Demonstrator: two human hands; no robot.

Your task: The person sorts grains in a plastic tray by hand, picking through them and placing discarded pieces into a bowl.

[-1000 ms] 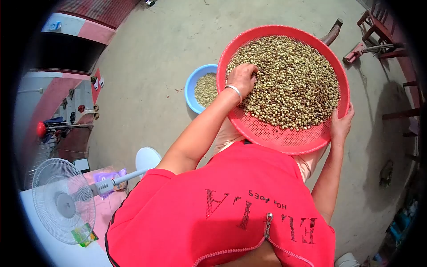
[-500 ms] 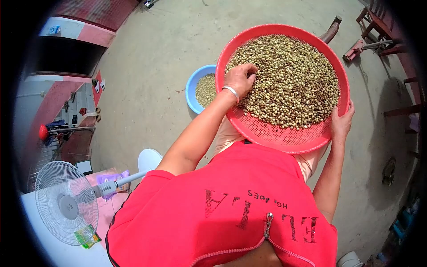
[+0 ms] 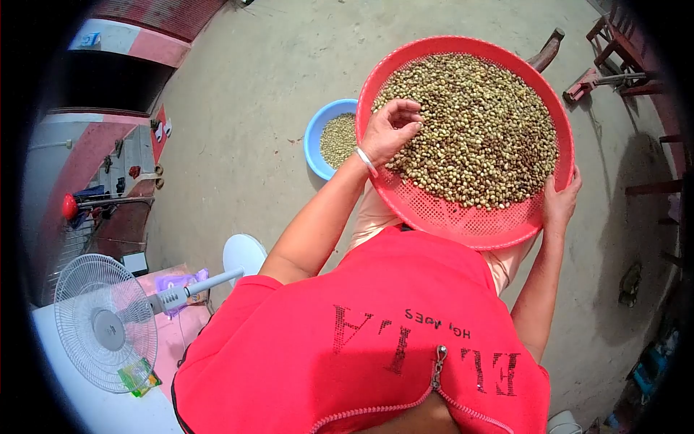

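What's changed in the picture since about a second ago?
The left hand has opened, thumb and fingers spreading apart, and its wrist has shifted slightly left. The right hand still grips the red basket by its rim; the seeds and blue basin look unchanged.

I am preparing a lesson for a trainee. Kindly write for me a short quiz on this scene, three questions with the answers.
1. Which hand holds the rim of the red basket? A) left B) right
2. True or false: a bracelet sits on the wrist of the left hand.
3. Fill in: in this view, the red basket partly covers a ____ basin.

Key: 1. B, the right hand; 2. true; 3. blue.
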